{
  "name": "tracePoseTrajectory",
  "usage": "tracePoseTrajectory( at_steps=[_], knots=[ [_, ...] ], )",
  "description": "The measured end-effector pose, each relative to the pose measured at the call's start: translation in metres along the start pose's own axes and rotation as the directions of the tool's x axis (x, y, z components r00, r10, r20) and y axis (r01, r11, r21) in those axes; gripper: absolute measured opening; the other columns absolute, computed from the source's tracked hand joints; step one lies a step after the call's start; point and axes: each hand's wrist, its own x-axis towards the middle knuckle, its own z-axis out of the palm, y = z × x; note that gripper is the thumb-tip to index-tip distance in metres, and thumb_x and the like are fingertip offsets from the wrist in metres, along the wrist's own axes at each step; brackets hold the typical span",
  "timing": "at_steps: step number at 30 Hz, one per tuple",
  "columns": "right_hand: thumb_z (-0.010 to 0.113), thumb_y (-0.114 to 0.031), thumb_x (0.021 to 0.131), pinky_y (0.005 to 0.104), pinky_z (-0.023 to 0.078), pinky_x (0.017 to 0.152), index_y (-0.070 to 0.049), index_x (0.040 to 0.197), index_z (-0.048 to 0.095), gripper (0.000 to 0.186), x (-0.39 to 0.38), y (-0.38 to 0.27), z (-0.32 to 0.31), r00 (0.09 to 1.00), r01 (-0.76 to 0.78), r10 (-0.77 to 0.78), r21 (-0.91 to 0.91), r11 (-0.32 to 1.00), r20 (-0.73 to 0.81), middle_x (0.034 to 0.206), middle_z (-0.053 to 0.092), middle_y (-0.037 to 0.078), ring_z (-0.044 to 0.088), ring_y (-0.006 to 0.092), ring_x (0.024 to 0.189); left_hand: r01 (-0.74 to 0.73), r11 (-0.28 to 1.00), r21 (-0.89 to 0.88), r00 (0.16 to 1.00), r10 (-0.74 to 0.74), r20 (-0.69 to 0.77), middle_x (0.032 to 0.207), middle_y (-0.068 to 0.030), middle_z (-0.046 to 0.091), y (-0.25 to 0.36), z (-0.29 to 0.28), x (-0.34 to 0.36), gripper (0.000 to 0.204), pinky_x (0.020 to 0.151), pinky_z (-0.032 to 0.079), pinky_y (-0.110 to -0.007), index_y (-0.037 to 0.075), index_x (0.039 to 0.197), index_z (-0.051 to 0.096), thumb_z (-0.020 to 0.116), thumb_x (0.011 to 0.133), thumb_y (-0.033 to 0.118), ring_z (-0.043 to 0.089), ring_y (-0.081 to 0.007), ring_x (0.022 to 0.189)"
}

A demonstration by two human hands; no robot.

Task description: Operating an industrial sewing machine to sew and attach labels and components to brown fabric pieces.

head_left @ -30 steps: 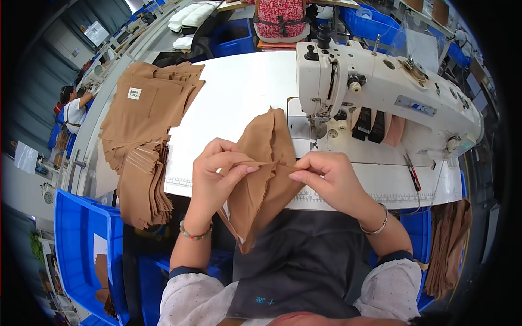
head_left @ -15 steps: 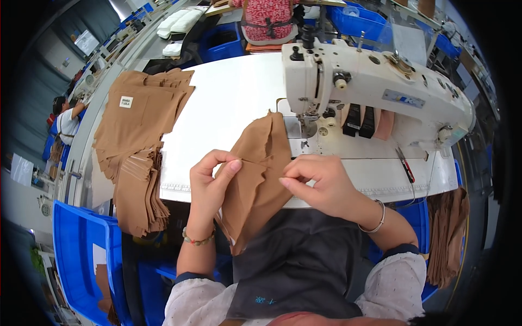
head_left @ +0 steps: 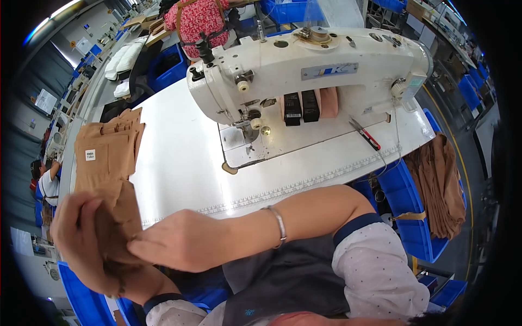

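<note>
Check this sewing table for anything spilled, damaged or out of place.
Nothing clearly stands out: no spill or damage shows on the white tabletop. The red-handled tool lies loose near the sewing machine, hardly odd there. The brown cloth being handled is too blurred to judge.

Bright strip lights point(head_left: 40, 28) upper left, dark curtains point(head_left: 55, 66) below, white tabletop point(head_left: 168, 146), grey floor point(head_left: 474, 175) with yellow line point(head_left: 467, 185)

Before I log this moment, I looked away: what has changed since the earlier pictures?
The left hand and right hand have moved left, away from the white metal sewing machine, with blurred brown fabric between them; their grip is unclear. Brown fabric no longer lies right beside the machine. The machine and red-handled metal snips stay put; the view has turned.
</note>
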Motion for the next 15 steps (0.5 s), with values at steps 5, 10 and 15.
tracePoseTrajectory(
  at_steps=[5, 10, 15],
  knots=[
    [0.065, -0.011, 0.082, 0.0317, 0.056, 0.061, 0.001, 0.097, 0.066, 0.02, -0.1, 0.037, -0.034, 0.988, -0.019, 0.09, -0.49, 0.872, 0.122, 0.086, 0.067, 0.009, 0.069, 0.0205, 0.075, -0.257, 0.886, -0.386, 0.656, 0.453, 0.603, 0.083, -0.0143, 0.069, 0.009, 0.139, 0.067, 0.015, 0.073, 0.052, -0.043, 0.007, 0.083, 0.073, 0.072, 0.083, 0.023, 0.067, -0.0359, 0.08],
    [0.064, -0.015, 0.072, 0.0302, 0.046, 0.052, -0.006, 0.071, 0.061, 0.009, -0.13, 0.066, -0.079, 0.924, 0.156, 0.095, -0.592, 0.79, 0.37, 0.07, 0.056, 0.005, 0.057, 0.0186, 0.062, -0.008, 0.673, -0.739, 0.663, 0.557, 0.5, 0.082, -0.0107, 0.071, 0.016, 0.281, 0.035, 0.014, 0.071, 0.052, -0.033, 0.001, 0.089, 0.074, 0.079, 0.084, 0.012, 0.065, -0.0226, 0.074],
    [0.063, -0.018, 0.061, 0.0288, 0.038, 0.047, -0.008, 0.062, 0.056, 0.012, -0.145, 0.091, -0.098, 0.876, 0.281, 0.061, -0.609, 0.742, 0.479, 0.064, 0.047, 0.003, 0.047, 0.0158, 0.057, 0.125, 0.793, -0.596, 0.698, 0.356, 0.621, 0.077, -0.0118, 0.074, 0.031, 0.289, 0.043, 0.012, 0.072, 0.054, -0.035, 0.003, 0.088, 0.076, 0.079, 0.082, 0.014, 0.07, -0.0266, 0.071]
  ],
)
